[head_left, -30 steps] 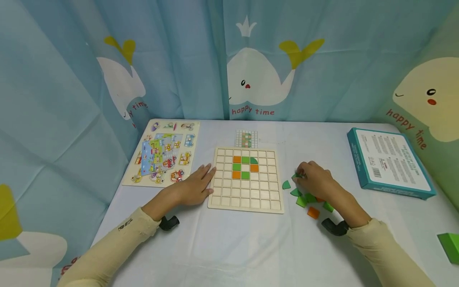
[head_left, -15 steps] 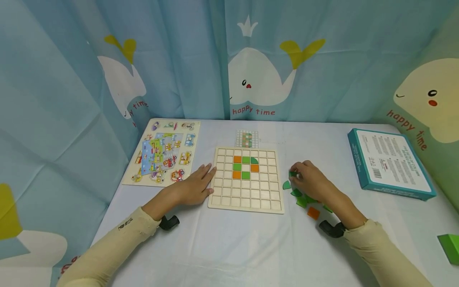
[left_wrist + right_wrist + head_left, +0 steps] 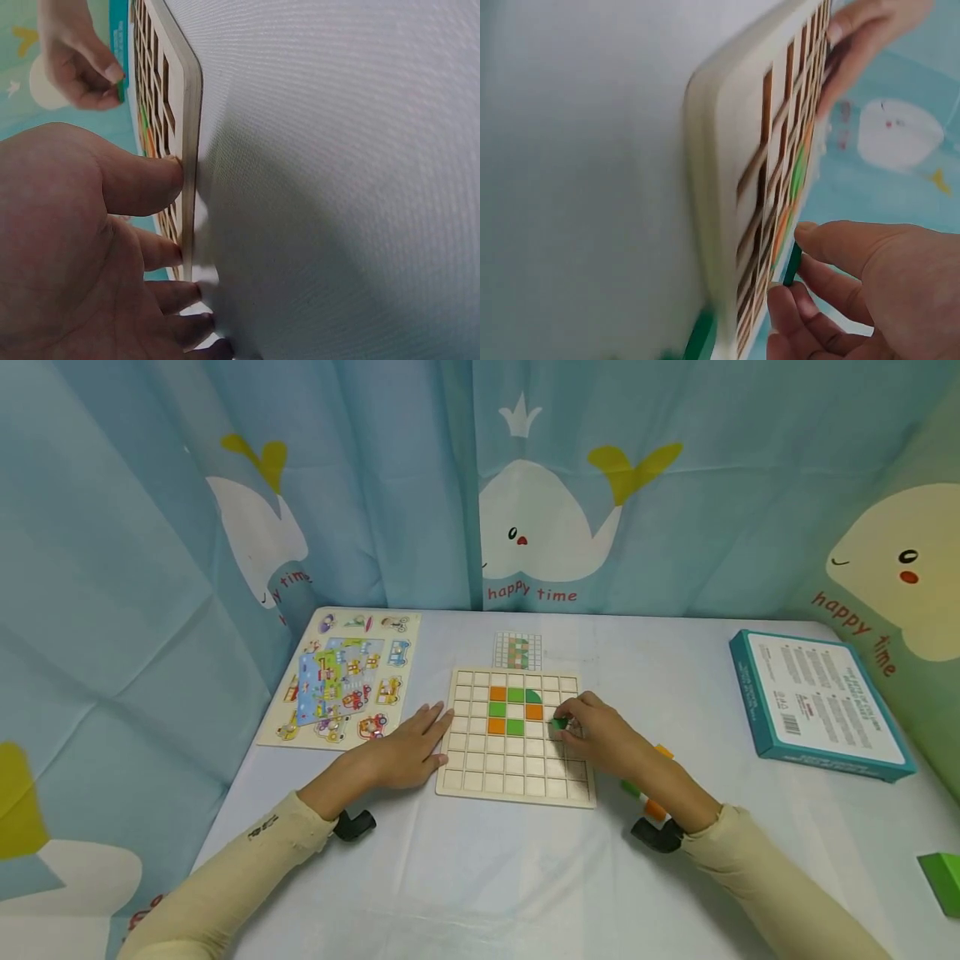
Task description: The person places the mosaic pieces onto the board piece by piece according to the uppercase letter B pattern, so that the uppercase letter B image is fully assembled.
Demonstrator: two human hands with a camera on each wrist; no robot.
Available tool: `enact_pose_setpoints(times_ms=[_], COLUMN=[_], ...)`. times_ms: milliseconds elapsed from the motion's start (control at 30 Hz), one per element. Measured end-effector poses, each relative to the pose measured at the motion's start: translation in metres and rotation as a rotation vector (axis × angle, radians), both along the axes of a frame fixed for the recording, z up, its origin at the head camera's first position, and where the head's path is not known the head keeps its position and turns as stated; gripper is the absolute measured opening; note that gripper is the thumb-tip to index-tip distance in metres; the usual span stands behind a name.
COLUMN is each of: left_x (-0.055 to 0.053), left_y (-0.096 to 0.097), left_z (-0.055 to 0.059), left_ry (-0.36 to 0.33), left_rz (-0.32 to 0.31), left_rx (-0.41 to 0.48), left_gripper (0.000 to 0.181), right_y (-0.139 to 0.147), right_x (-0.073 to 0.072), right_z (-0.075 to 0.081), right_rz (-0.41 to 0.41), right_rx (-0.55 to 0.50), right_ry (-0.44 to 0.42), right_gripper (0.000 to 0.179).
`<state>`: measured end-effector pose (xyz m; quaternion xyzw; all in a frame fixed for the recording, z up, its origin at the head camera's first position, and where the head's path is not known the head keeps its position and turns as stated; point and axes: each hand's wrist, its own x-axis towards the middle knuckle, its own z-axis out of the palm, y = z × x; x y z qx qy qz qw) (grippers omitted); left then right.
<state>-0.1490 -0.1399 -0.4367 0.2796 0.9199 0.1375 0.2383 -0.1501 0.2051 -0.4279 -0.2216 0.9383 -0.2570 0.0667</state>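
Note:
A pale wooden grid board [image 3: 487, 763] lies on the table, with orange and green squares [image 3: 515, 727] and one dark green rounded tile [image 3: 533, 697] in its upper cells. Fingers extended, my left hand [image 3: 408, 750] rests against the board's left edge; in the left wrist view its thumb [image 3: 146, 184] touches the rim. Over the right part of the board, my right hand [image 3: 603, 737] pinches a dark green tile [image 3: 793, 264] between thumb and fingers. The held tile's full outline is partly hidden by the fingertips.
Loose tiles, including an orange one [image 3: 656, 811], lie right of the board, partly under the right forearm. A printed pattern card [image 3: 517, 652] sits behind the board. A picture puzzle [image 3: 397, 693] is at left, a teal box [image 3: 825, 697] at right, a green block [image 3: 941, 881] at far right.
My right hand has picked a dark green tile from the loose pile and carried it left over the board. The left hand has stayed at the board's edge.

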Motion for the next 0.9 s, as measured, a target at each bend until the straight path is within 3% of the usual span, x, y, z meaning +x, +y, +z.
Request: enact_pose_setpoints(times_ms=[333,500,867,900], left_x=[0.0,0.0,-0.001,-0.002], left_y=[0.0,0.0,-0.001,-0.003], left_z=[0.001,0.002,0.001,-0.004], left_ry=[-0.006,-0.001,-0.004,-0.002], left_rz=[-0.003,-0.003,-0.002,-0.003], left_rx=[0.009,0.007,0.018,0.035], left_gripper=[0.075,0.074,0.074,0.074], right_y=[-0.032,-0.034,-0.033,-0.033], right_x=[-0.003,-0.006,-0.009,-0.009], right_z=[-0.006,-0.008,-0.006,-0.007], right_rz=[0.064,0.065,0.078,0.077], right_rx=[0.093,0.078,0.082,0.085], right_ry=[0.075,0.118,0.098,0.101], right_gripper=[0.021,0.015,0.018,0.019])
